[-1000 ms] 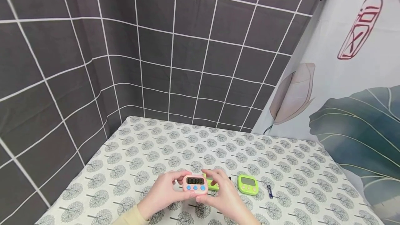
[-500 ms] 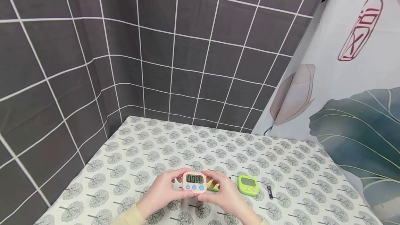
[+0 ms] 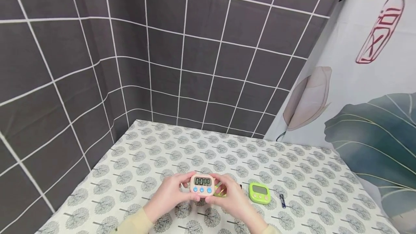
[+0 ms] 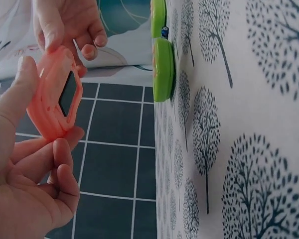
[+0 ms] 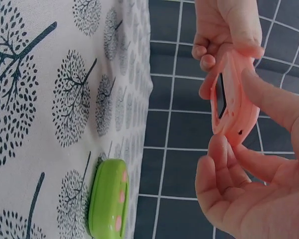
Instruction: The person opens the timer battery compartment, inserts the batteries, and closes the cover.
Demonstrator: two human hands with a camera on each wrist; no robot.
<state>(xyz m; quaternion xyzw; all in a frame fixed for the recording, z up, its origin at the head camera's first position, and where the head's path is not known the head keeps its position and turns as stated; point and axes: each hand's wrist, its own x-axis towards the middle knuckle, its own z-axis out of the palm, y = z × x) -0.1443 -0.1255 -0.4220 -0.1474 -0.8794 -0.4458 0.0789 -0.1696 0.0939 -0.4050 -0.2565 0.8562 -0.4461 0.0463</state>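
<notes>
A pink digital timer (image 3: 202,185) with blue buttons is held up above the table, its display reading 00:00 toward the head camera. My left hand (image 3: 171,193) pinches its left side between thumb and fingers. On the opposite side my right hand (image 3: 231,198) grips it the same way. Both wrist views show the timer (image 4: 55,94) clear of the cloth, with a dark rectangular opening or panel on its back. A green timer (image 3: 221,190) lies behind my right hand, mostly hidden by its fingers.
Right of my hands a second green timer (image 3: 259,193) lies face up on the tree-print tablecloth (image 3: 156,161). Beside it is a small dark battery (image 3: 282,200). A dark grid curtain (image 3: 201,53) hangs behind the table, and a white printed cloth (image 3: 351,82) hangs at the right.
The pink timer has risen slightly and tilted so its display faces the head camera more squarely; the digits are now readable. Both hands keep their hold on it.
</notes>
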